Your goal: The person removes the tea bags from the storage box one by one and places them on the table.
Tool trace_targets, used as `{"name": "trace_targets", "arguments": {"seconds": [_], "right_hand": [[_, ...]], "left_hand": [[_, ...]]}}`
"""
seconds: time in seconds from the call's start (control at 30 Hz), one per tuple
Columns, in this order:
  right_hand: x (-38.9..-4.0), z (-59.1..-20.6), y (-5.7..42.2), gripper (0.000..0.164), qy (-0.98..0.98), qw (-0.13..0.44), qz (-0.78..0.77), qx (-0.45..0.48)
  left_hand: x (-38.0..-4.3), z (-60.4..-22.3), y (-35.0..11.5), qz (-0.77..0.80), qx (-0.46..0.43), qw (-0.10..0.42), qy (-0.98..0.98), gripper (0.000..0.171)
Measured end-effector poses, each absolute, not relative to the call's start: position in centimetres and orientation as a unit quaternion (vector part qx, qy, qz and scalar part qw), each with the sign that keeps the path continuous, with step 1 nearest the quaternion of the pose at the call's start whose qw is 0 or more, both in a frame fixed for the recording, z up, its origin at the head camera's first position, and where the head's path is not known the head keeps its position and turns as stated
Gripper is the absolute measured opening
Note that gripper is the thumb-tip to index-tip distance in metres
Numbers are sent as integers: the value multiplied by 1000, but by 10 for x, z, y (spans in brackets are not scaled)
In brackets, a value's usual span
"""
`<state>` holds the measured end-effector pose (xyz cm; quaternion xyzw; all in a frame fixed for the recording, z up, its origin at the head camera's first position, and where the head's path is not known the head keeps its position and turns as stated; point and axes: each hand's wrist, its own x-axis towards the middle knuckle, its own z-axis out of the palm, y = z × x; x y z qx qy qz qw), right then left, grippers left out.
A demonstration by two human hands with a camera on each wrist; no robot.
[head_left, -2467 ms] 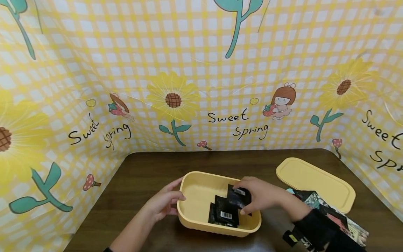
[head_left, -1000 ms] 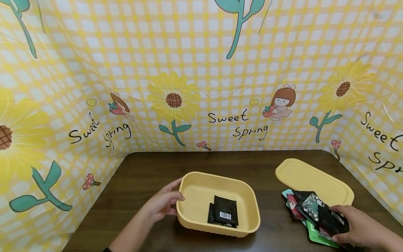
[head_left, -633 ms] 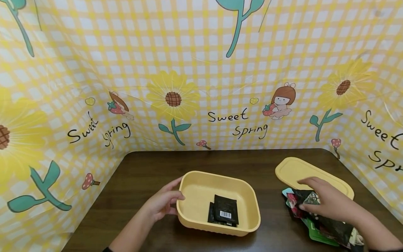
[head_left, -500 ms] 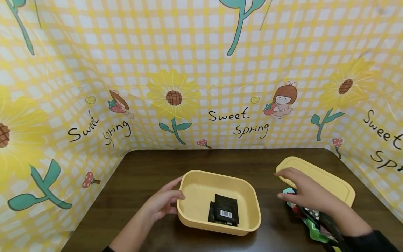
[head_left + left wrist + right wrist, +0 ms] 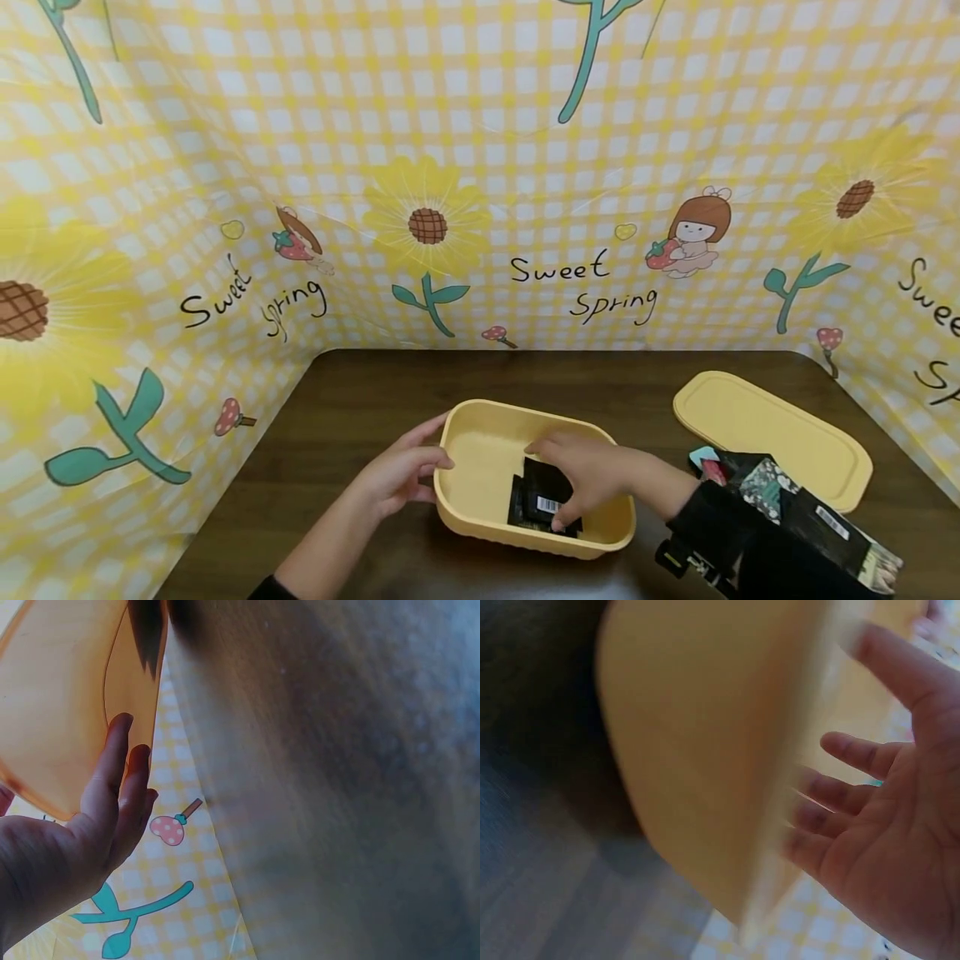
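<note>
My left hand [image 5: 401, 475] holds the left end of a yellow plastic box [image 5: 480, 537], thumb over the rim and fingers along the outer wall. The left wrist view shows that hand's fingers against the box side. Inside lie flat black sachets [image 5: 543, 487], one overlapping another, the top one bearing a white barcode label. My right hand [image 5: 592, 475] reaches into the box over them, thumb at the near edge and fingers toward the far side. In the right wrist view, its fingers are spread and slightly bent beyond the blurred box wall, with no sachet visible.
On the right, a pile of printed sachets [image 5: 825, 525] lies partly behind the right sleeve. A yellow lid [image 5: 780, 433] lies beyond the pile. Around the dark wooden table [image 5: 375, 383] hangs a yellow checked cloth [image 5: 525, 192].
My right hand carried a black sachet from the box to the right-hand pile, let it go, then came back over the remaining sachets. My left hand kept its hold on the box.
</note>
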<state>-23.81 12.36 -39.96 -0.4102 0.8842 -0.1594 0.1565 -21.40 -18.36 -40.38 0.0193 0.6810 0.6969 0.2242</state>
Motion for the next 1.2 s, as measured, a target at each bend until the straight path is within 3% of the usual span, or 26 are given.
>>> {"name": "trace_targets", "arguments": {"seconds": [0.43,0.7,1.2], "right_hand": [[-242,-415,120,82,882,130,-142,-430],[-234,-397,129,85,880,134,-216,-400],[-217,-357,223,81,895,29,-304,-324]], "left_hand": [[-217,-403,-180,695,10,222,683,91],[-217,-404,-180,693,11,224,685,91],[-216,-404,-178,690,13,224,688,92]]}}
